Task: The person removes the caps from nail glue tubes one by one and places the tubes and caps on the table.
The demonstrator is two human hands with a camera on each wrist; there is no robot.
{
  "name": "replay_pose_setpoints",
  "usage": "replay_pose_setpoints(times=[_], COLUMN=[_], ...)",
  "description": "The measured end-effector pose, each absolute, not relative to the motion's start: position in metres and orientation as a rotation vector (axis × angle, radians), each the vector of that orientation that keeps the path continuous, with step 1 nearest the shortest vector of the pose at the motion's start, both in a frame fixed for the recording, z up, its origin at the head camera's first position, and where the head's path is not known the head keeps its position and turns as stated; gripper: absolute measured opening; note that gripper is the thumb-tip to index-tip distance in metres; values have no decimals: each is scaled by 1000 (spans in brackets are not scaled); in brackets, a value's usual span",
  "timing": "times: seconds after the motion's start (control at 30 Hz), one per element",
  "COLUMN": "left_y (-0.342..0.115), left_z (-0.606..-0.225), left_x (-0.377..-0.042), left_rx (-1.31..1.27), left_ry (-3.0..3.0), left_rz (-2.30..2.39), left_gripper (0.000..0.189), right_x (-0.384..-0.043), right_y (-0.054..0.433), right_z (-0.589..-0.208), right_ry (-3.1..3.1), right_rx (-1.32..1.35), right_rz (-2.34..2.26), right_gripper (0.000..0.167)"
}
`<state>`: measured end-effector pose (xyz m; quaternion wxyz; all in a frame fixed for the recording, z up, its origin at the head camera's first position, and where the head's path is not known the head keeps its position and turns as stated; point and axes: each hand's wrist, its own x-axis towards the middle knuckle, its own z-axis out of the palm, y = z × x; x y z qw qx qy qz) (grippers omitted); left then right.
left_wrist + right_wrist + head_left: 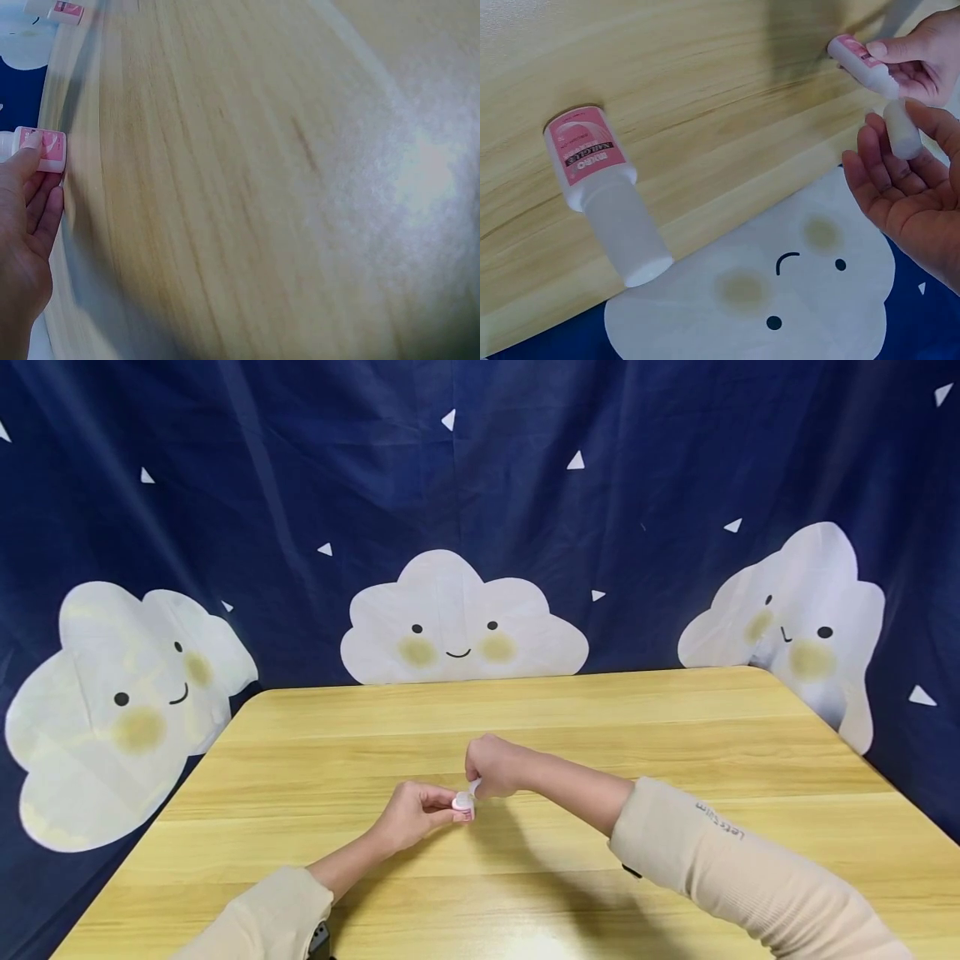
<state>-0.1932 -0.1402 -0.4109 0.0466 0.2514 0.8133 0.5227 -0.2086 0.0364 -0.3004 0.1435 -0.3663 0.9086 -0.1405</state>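
We saw a navy curtain (517,510) patterned with smiling white clouds, and in front of it a light wood-grain table (637,735). A beige sleeve (742,877) crossed it on the right, and the left hand (408,818) and right hand (497,766) met near its middle.

Near them, in the right wrist view, we found a second nail glue bottle (574,191), its tall white cap on. The left hand pinched the held bottle (874,75), roughly upright over the table, between thumb and fingers; we could not tell whether its base touched the wood. It was small and white, with a pink label wrapped around its body. The right hand grasped a smooth white cylindrical cap (904,133) just beside the bottle's upper end; we could not tell whether the two touched.

On the second bottle's label we read what looked like "MXRO", and "NAIL GLUE" on a dark band. The held bottle's print was too small for us. The sleeve's lettering seemed to start "Lets"; the remainder escaped us.
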Motion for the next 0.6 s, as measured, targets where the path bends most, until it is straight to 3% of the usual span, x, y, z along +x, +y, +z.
replay_pose_setpoints(times=[0.43,0.6], left_y=[-139,-139], left_z=[-410,-411], left_x=[-191,-192], left_rx=[671,656], left_ry=[2494,2486], left_rz=[1582,1589], left_gripper=[25,25], right_x=[-212,-212], right_y=[51,57], right_z=[-307,-311], right_ry=[2585,2594], right_rx=[-1167,-1217], right_rz=[-443,-488], right_gripper=[39,22])
